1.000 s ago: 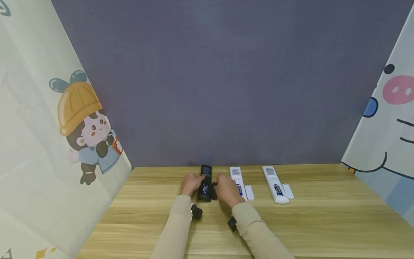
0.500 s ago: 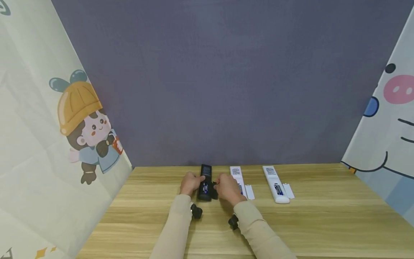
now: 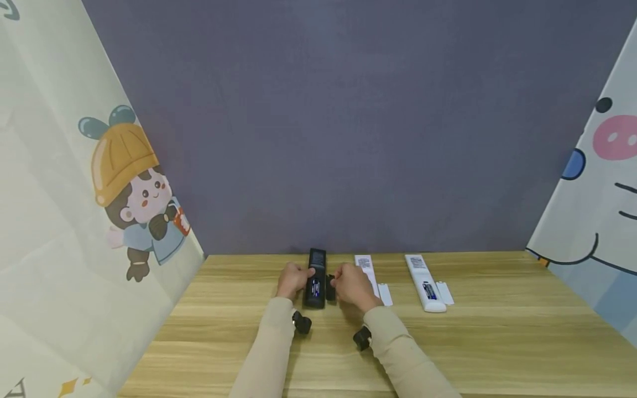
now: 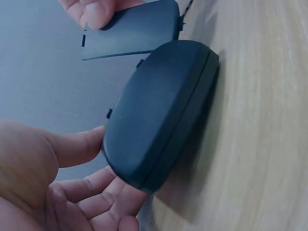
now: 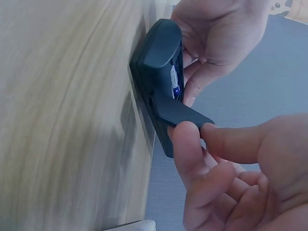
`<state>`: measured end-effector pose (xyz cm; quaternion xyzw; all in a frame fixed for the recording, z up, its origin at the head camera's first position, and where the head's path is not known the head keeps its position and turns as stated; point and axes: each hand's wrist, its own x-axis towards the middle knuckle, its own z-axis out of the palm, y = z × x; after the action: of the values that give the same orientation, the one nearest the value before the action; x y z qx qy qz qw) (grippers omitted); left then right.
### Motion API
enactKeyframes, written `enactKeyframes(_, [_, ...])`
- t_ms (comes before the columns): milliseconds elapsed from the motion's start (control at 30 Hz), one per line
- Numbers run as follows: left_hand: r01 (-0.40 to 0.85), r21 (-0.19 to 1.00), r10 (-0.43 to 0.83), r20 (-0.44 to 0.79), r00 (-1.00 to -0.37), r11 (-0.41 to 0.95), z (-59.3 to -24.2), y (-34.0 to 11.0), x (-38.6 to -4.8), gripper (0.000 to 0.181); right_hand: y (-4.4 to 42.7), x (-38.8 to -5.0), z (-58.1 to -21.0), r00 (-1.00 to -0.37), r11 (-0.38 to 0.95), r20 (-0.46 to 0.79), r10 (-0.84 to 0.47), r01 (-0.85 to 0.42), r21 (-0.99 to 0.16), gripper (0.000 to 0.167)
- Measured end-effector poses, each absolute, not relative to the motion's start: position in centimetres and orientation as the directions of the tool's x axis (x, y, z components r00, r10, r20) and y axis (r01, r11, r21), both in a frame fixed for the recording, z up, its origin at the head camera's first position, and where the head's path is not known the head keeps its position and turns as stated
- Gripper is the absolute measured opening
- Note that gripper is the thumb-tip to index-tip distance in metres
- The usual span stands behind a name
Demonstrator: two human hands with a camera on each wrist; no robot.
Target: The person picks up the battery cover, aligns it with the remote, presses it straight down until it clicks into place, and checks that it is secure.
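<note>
In the head view, the black remote [image 3: 317, 264] lies on the worktop [image 3: 239, 342], its battery compartment upward with blue batteries [image 3: 316, 287] inside. The left hand [image 3: 293, 280] is at its left side, with the thumb over the edge; the other fingers are hard to make out. The right hand [image 3: 355, 284] is on the other side with the black cover [image 3: 330, 291], and it hides a good part of the nearer white remote [image 3: 365, 265]. The farther white remote [image 3: 423, 282] shows completely.

In the left wrist view, the black remote is seen from its rounded end, and this end conceals the batteries. The left grip holds the remote by the thumb at its side; where the curled fingers touch, I cannot tell exactly. Above, the right hand is mostly cut off by the frame.

In the right wrist view, the right grip pinches the black cover between thumb and forefinger, beside the compartment. The cover partly hides the remote, so I cannot tell whether both touch.
</note>
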<state>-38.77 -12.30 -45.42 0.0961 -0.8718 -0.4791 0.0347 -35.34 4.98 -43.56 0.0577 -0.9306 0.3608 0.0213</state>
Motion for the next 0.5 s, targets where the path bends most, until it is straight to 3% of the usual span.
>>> enactKeyframes(500, [-0.103,0.895,-0.161,-0.035,-0.986,0.434,-45.68,-12.37,-38.92,0.028,4.89,-35.39,-43.17,-0.988,0.603,0.115,-0.102,-0.153,-0.783,0.009])
